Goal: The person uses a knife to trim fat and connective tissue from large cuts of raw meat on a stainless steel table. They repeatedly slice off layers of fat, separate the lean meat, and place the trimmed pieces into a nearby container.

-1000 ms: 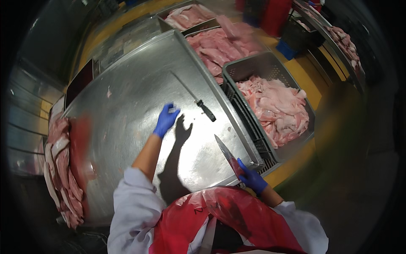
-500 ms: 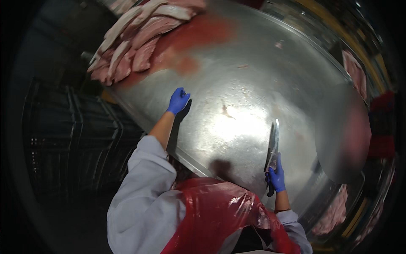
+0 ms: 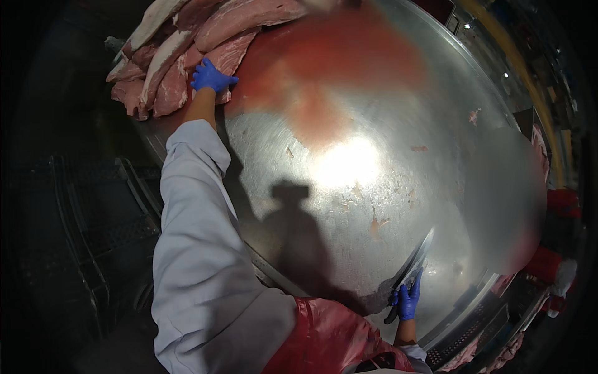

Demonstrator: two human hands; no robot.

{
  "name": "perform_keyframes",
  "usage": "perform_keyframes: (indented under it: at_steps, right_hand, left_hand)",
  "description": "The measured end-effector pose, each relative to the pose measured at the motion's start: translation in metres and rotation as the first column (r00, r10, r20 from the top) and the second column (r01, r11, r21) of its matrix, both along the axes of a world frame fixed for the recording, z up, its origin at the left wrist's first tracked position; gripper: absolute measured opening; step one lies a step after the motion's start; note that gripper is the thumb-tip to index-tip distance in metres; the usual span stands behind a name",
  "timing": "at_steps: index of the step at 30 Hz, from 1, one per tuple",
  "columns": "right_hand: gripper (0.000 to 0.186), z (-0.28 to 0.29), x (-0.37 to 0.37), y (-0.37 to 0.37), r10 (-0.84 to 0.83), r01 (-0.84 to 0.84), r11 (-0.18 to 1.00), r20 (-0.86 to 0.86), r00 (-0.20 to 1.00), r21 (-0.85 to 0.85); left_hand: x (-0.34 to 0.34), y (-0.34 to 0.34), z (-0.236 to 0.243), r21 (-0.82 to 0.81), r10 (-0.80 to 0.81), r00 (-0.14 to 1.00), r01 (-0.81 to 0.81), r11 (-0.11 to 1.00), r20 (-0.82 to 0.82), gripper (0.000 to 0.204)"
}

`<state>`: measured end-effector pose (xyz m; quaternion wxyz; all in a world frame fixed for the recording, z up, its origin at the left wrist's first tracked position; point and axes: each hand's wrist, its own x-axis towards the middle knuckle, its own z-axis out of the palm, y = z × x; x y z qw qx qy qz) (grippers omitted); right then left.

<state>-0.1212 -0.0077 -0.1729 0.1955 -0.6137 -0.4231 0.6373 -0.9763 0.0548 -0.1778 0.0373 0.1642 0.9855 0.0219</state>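
At the far left of the metal table (image 3: 430, 187) lies a pile of pink raw meat pieces (image 3: 171, 84), several of them long, with pale fat. My left hand (image 3: 213, 78), in a blue glove, is on the nearest piece of meat (image 3: 238, 50) at the pile's right side. Its fingers and thumb are spread over the surface. Low on the right, my right hand (image 3: 408, 302), also gloved in blue, is closed round the dark handle of a knife (image 3: 420, 252). The blade points up and to the right, over the table.
Reddish liquid (image 3: 324, 68) is smeared beside the pile, and small meat scraps (image 3: 377, 225) dot the metal. Dark crates (image 3: 81, 230) stand left of the table. Past its right edge are more meat (image 3: 464, 355) and red-clothed parts of another person (image 3: 545, 265). Blurred patches hide some areas.
My left hand has reached forward and left from the bare metal onto the meat, its fingers now spread. The right hand still holds the knife, its blade now tilted further right. The view has shifted.
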Motion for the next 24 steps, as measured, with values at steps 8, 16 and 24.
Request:
perform_keyframes:
  at_steps: [8,16,24]
  right_hand:
    - [0.089,-0.030,0.026,-0.011,0.012,-0.016,0.998,0.070,0.997,0.060]
    - [0.085,-0.015,0.003,-0.010,-0.100,0.101,0.995,0.018,0.995,-0.017]
    - [0.085,0.004,-0.011,-0.006,-0.042,0.042,0.999,0.022,0.999,0.016]
  left_hand:
    - [-0.038,0.014,0.002,0.059,-0.174,0.984,0.171,0.983,0.047,0.116]
    - [0.049,0.044,0.018,0.055,-0.074,0.997,0.074,0.996,0.007,0.091]
    - [0.162,0.052,0.031,0.173,-0.025,0.995,0.009,0.985,0.093,0.089]
